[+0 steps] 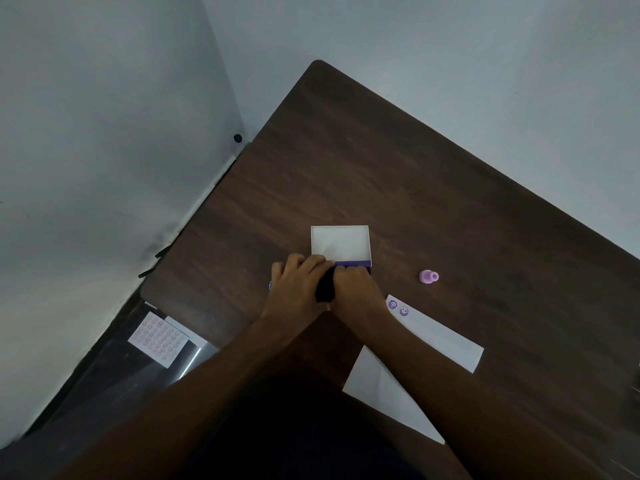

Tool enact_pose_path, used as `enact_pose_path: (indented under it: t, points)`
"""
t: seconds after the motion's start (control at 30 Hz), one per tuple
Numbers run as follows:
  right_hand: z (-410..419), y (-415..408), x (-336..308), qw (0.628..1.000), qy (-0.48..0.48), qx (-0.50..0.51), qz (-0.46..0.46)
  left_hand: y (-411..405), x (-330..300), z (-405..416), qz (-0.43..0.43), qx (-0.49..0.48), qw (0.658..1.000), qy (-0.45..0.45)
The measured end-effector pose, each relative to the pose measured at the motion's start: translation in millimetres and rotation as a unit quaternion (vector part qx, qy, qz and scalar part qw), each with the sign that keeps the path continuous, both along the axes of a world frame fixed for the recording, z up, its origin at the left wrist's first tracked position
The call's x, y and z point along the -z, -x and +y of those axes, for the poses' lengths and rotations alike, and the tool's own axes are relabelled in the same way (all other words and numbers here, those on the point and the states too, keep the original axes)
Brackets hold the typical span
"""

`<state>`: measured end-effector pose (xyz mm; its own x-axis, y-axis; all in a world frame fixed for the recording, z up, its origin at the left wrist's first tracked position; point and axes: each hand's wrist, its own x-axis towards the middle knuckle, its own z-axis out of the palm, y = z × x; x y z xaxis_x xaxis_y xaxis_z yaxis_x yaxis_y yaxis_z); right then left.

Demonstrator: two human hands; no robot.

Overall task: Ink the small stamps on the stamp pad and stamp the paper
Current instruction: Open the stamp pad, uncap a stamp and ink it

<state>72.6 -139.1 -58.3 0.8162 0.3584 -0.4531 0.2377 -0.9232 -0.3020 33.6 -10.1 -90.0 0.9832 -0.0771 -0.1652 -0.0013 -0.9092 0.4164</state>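
Observation:
The stamp pad (358, 263) sits mid-table with its white lid (340, 241) folded open behind it. Only a strip of the purple ink surface shows. My left hand (298, 289) lies over the pad's left part with its fingers curled onto it. My right hand (355, 289) has its fingers curled over the pad's near edge. A dark shape (324, 289) shows between the two hands; I cannot tell what it is. A small pink stamp (428, 276) lies on its side to the right, untouched. The white paper strip (440, 336) bears two purple prints at its upper end.
A bit of blue (270, 285) peeks out at my left hand's outer edge. Another white sheet (384, 389) lies under my right forearm. A stamped sheet (157, 339) rests on a lower surface to the left. The dark wooden table (415, 188) stands in a wall corner.

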Motion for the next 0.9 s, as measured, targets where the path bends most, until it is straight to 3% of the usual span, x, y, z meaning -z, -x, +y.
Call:
enact_pose_path:
  t: [0.2, 0.5, 0.7, 0.8, 0.9]
  points:
    - [3, -1, 16, 0.997, 0.043, -0.011, 0.067, 0, 4, 2, -0.006, 0.005, 1.0, 0.002]
    - [9, 6, 16, 0.998, 0.034, -0.035, -0.026, 0, 2, 3, -0.033, 0.015, 0.999, 0.022]
    - [3, 7, 13, 0.999, 0.045, 0.003, 0.023, -2, -3, 1, -0.001, 0.031, 1.0, -0.007]
    - [-6, 7, 8, 0.998, 0.016, 0.063, 0.017, -3, -5, 1, 0.025, 0.034, 0.999, -0.025]
    - [-25, 14, -9, 0.959, -0.117, 0.258, 0.0, -1, -5, 1, 0.023, 0.041, 0.998, -0.038]
